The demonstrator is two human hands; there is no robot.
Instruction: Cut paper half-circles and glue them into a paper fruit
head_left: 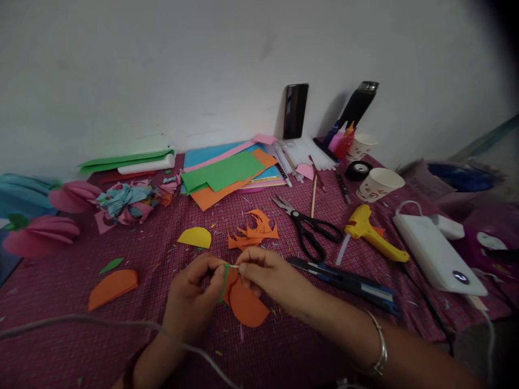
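My left hand point(192, 297) is closed in a pinch on a narrow green paper strip point(224, 283). Close beside it, the fingertips of my right hand point(278, 276) pinch a thin white piece point(234, 266) that meets the strip's upper end; its kind is too small to tell. Just below both hands lie rounded orange paper cutouts point(249, 308). Beyond the fingers are curled orange paper scraps point(255, 229) and a yellow half-round cutout point(195, 237). A stack of orange half-rounds point(113, 289) and a small green paper leaf point(111, 265) rest to the left.
Scissors point(306, 221), a utility knife point(348, 283) and a yellow glue gun point(375, 235) lie right of my hands. Farther right are a white power bank point(440, 254) and a paper cup point(380, 183). Coloured sheets point(227, 173) sit at the back. A cable point(101, 320) crosses my left forearm.
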